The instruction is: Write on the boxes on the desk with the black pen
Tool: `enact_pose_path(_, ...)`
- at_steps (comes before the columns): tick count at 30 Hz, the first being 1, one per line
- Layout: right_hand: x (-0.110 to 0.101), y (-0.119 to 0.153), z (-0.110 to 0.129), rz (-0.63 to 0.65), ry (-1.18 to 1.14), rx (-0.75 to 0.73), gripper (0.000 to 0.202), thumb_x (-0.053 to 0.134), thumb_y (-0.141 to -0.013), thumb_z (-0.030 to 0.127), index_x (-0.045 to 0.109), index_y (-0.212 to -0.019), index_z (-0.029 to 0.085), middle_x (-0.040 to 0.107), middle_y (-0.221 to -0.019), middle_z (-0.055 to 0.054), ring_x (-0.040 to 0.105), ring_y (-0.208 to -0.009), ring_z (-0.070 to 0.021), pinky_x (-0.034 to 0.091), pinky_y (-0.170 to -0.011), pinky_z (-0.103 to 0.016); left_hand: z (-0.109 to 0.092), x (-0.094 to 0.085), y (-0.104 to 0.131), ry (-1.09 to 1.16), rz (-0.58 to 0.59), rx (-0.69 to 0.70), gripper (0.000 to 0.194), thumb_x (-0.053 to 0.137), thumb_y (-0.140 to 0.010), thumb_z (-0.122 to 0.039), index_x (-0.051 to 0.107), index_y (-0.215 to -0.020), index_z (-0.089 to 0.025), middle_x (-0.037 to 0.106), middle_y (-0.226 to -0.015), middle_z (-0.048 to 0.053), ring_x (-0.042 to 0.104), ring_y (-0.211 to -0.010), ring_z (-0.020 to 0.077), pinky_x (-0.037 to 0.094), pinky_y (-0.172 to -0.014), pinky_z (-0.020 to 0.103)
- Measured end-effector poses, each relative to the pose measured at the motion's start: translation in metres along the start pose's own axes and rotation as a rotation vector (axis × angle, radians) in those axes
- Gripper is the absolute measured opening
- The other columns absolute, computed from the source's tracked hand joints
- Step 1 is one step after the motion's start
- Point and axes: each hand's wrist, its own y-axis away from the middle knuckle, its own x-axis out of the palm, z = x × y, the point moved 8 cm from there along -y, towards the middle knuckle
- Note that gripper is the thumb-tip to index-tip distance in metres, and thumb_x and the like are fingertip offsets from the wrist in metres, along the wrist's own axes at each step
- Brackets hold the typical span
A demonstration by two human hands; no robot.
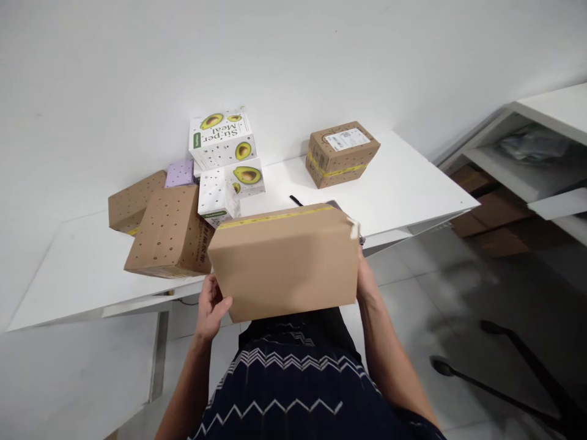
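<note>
A large brown cardboard box is held up in front of my body, at the near edge of the table. Yellow tape runs along its far upper edge, and its upper right corner has a torn white patch. My left hand grips the box's lower left side, thumb on the near face and fingers round the side. On the right end, my right hand presses against the box; its fingers are mostly hidden behind it. Behind the box, a black pen-like item and part of a dark object lie on the table.
On the white table stand white avocado-print boxes, a small purple box, brown dotted boxes at left, and a taped, labelled carton at back right. White shelving holds cartons at right. Black chair legs stand on the floor.
</note>
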Motion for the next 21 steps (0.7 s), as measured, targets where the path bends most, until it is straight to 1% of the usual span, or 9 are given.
enact_pose_path(2,-0.002,-0.002,-0.005,-0.027,-0.036,0.040,0.061,0.058,-0.080,0.071,0.069,-0.115,0.022,0.076,-0.102,-0.004,0.069,-0.094,-0.0261,0.056,-0.079,-0.037,-0.003,0.000,0.004,0.015,0.015,0.026,0.058,0.081,-0.068,-0.038,0.059,-0.120,-0.023,0.068,-0.114,0.009,0.065,-0.105,0.0236,0.054,-0.087,0.033)
enact_pose_path(6,0.005,-0.009,0.004,0.008,-0.086,-0.021,0.053,0.062,-0.081,0.065,0.068,-0.116,0.026,0.075,-0.103,-0.004,0.069,-0.096,-0.0251,0.056,-0.081,-0.038,-0.005,-0.007,0.009,0.004,-0.038,0.067,0.056,0.083,-0.066,-0.037,0.060,-0.115,-0.023,0.067,-0.111,0.008,0.066,-0.101,0.0225,0.056,-0.085,0.033)
enact_pose_path(10,0.019,-0.019,0.022,0.062,-0.073,-0.144,0.053,0.059,-0.080,0.067,0.068,-0.113,0.026,0.073,-0.108,-0.005,0.067,-0.102,-0.0265,0.056,-0.085,-0.039,0.008,-0.018,0.013,-0.071,-0.132,0.044,0.060,0.083,-0.065,-0.038,0.056,-0.116,-0.024,0.067,-0.102,0.006,0.067,-0.094,0.0206,0.057,-0.083,0.033)
enact_pose_path(12,0.029,-0.024,0.029,0.115,-0.034,-0.206,0.053,0.058,-0.082,0.065,0.066,-0.115,0.025,0.070,-0.115,-0.007,0.065,-0.107,-0.0259,0.053,-0.092,-0.040,0.017,-0.022,0.014,-0.136,-0.193,0.036,0.062,0.081,-0.069,-0.035,0.051,-0.121,-0.023,0.067,-0.106,0.007,0.068,-0.097,0.0193,0.056,-0.088,0.032)
enact_pose_path(13,0.035,-0.026,0.033,0.143,-0.005,-0.229,0.052,0.056,-0.084,0.064,0.066,-0.116,0.024,0.069,-0.118,-0.007,0.064,-0.109,-0.0251,0.052,-0.095,-0.040,0.020,-0.022,0.014,-0.172,-0.220,0.036,0.064,0.078,-0.071,-0.034,0.048,-0.126,-0.023,0.066,-0.113,0.009,0.067,-0.104,0.0194,0.054,-0.093,0.032)
enact_pose_path(15,0.044,-0.032,0.040,0.198,0.059,-0.251,0.049,0.052,-0.087,0.061,0.066,-0.115,0.024,0.069,-0.118,-0.007,0.064,-0.108,-0.0234,0.051,-0.095,-0.039,0.024,-0.019,0.013,-0.244,-0.235,0.039,0.076,0.074,-0.076,-0.032,0.036,-0.140,-0.022,0.058,-0.132,0.014,0.060,-0.122,0.0212,0.048,-0.104,0.035)
enact_pose_path(17,0.049,-0.042,0.048,0.219,0.144,-0.267,0.047,0.047,-0.090,0.059,0.067,-0.112,0.022,0.071,-0.113,-0.008,0.065,-0.102,-0.0225,0.053,-0.089,-0.037,0.021,-0.012,0.011,-0.320,-0.213,0.058,0.090,0.072,-0.078,-0.031,0.020,-0.151,-0.023,0.043,-0.148,0.018,0.048,-0.137,0.0236,0.041,-0.112,0.038)
enact_pose_path(19,0.051,-0.059,0.060,0.174,0.329,-0.292,0.044,0.048,-0.091,0.052,0.068,-0.110,0.019,0.072,-0.106,-0.009,0.067,-0.096,-0.0227,0.053,-0.082,-0.035,0.007,-0.004,0.009,-0.410,-0.199,0.125,0.100,0.072,-0.080,-0.030,0.007,-0.155,-0.025,0.027,-0.158,0.020,0.035,-0.146,0.0257,0.037,-0.115,0.042)
enact_pose_path(21,0.055,-0.082,0.071,0.108,0.648,-0.301,0.034,0.053,-0.089,0.040,0.070,-0.106,0.016,0.073,-0.102,-0.012,0.067,-0.094,-0.0241,0.051,-0.079,-0.033,-0.016,0.004,0.009,-0.525,-0.207,0.257,0.105,0.074,-0.079,-0.030,0.002,-0.156,-0.027,0.018,-0.161,0.020,0.027,-0.149,0.0279,0.035,-0.116,0.046)
